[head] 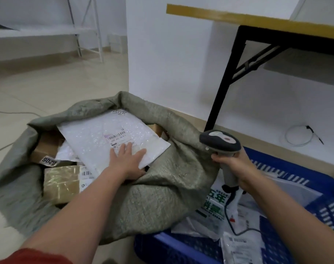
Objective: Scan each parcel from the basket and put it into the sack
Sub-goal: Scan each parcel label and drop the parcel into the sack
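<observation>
Parcel, white mailer, lies atop sack mouth, long axis running away rightward-down. Left hand flat on its near corner, fingers spread, pressing. Right hand wrapped round scanner, nearer basket.

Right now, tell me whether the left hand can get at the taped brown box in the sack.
Probably yes. The left hand lies flat on the white mailer, holding nothing, and the box sits uncovered just beside that forearm in the open sack.

Parcel sorting room: sack, basket, scanner.
</observation>
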